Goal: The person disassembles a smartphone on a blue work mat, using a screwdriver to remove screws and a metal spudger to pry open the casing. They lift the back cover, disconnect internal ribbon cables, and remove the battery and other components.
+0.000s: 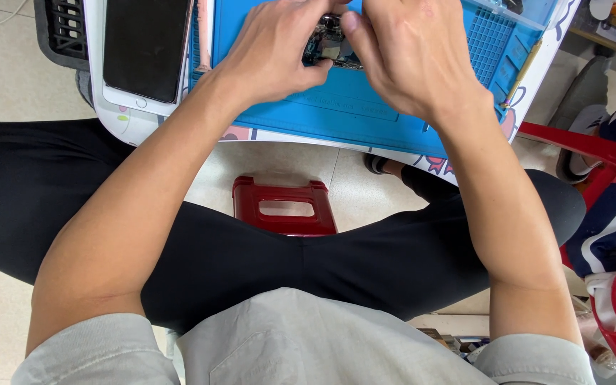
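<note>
Both my hands are up at the far edge of the blue work mat (344, 107), closed around a small dark circuit assembly (329, 44). My left hand (272, 53) has its fingers (316, 73) curled in and pinching the left and lower edge of the part. My right hand (411, 57) covers its right side, thumb tip pressed to the top. How the right fingers sit underneath I can't tell; the hand hides them.

The part sits between the two thumbs, held just over the mat or resting on it; which one is hidden. Only a sliver of board and metal shows between my hands.

Risks, as I judge them:
- Grip is all on the edges. Squeeze too hard or twist the hands against each other and the thin board could flex or crack.
- If a thumb slips, the piece could drop onto the mat, or over the surface (301, 137) edge toward my lap and the red stool (284, 207) below.
- My hands block my own view of the part, so any fine move is half blind.
- A phone with a dark screen (145, 46) lies just beside my left forearm, at the left of the mat; a wide elbow swing could nudge it.
</note>
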